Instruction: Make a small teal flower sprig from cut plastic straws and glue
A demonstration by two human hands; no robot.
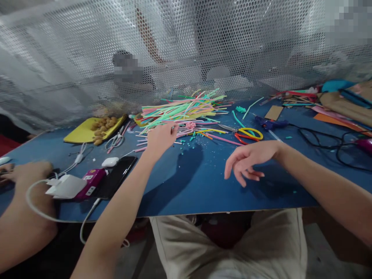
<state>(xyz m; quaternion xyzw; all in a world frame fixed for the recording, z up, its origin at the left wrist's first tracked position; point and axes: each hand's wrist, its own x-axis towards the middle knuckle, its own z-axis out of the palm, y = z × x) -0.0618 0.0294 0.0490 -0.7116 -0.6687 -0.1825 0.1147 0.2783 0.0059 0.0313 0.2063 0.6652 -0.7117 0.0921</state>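
My left hand [162, 138] is raised over the near side of the heap, its fingers closed. A small pink flower-like curled piece [190, 125] sticks out just past the fingertips and appears pinched by its stem; the grip itself is partly hidden. Beneath and behind lie many pastel pipe cleaners [186, 108] in pink, green and yellow. Over the bare front of the table hovers my right hand [251, 161], holding nothing, with its fingers loosely bent and apart. Scissors [248, 133] with yellow and red handles lie just beyond it.
Teal clippings [193, 136] dot the blue table [186, 193]. A blue glue gun [271, 123] with black cord lies right. Left are a black phone [116, 178], white charger [68, 186], yellow tray [77, 133] and another person's arm [26, 217]. Perforated metal mesh [180, 46] stands behind.
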